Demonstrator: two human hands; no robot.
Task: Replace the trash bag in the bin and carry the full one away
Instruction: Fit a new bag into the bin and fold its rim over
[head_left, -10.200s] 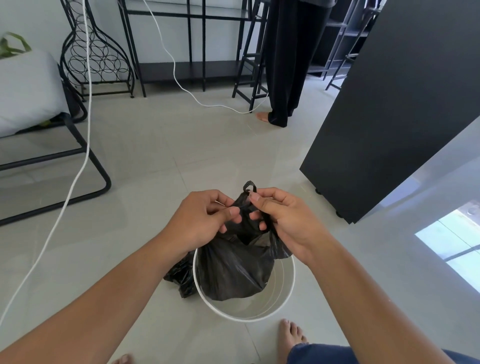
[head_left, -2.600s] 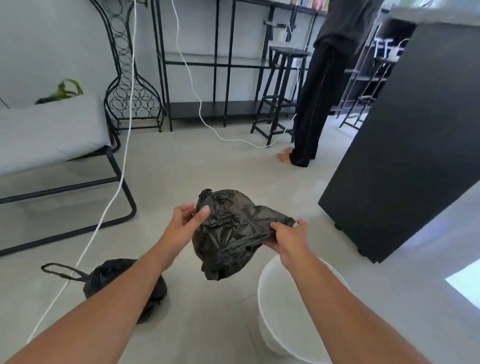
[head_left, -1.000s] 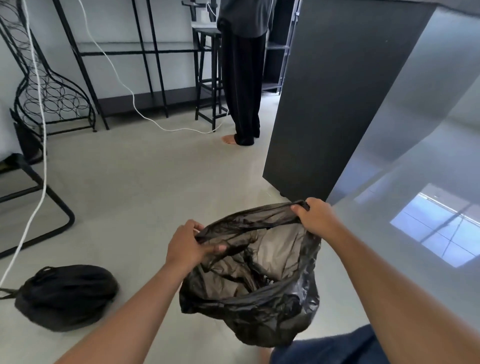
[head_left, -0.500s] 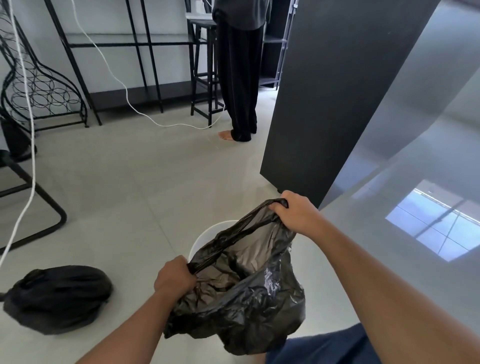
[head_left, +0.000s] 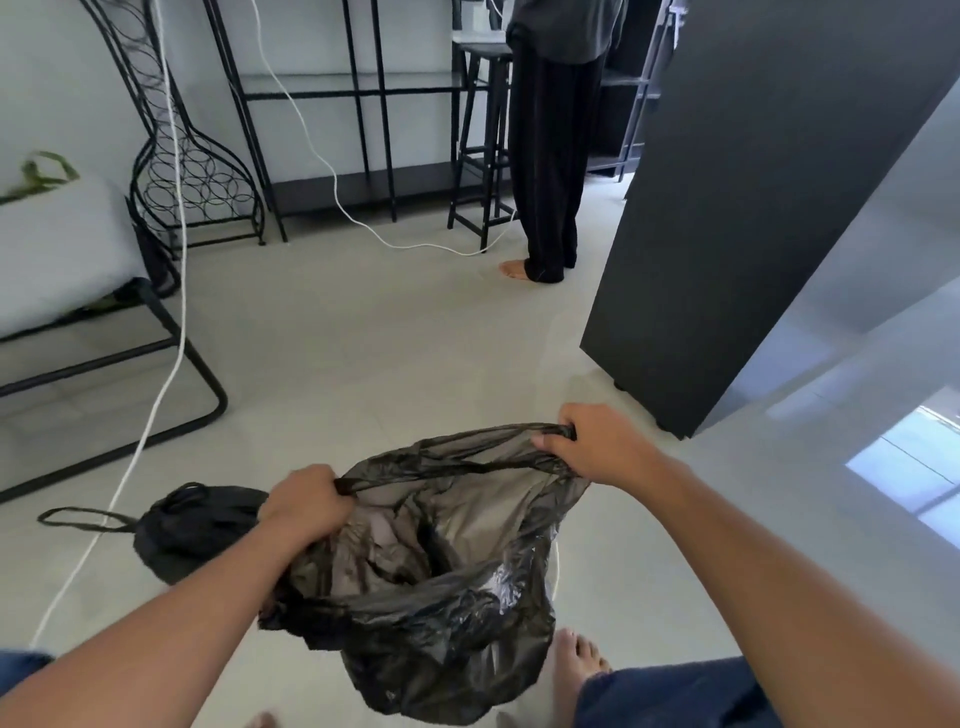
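Note:
I hold a fresh black trash bag (head_left: 441, 587) stretched wide open in front of me. My left hand (head_left: 306, 501) grips its rim on the left and my right hand (head_left: 597, 447) grips the rim on the right. The bag hangs over the white bin, of which only a thin sliver of rim (head_left: 555, 571) shows on the right behind the plastic. The full, tied black bag (head_left: 192, 525) lies on the floor to the left, its drawstring loop trailing leftwards, partly behind my left hand.
A white cable (head_left: 171, 291) runs across the floor at left, past a metal-framed chair (head_left: 171, 353). A tall dark cabinet (head_left: 753, 208) stands to the right. Another person (head_left: 550, 156) stands by a stool and black shelving at the back. My bare foot (head_left: 576, 660) is beside the bin.
My hands have pulled the bag's mouth wider and flatter. The view has swung left, so the full bag now sits closer to my left hand, and the bin is almost wholly covered.

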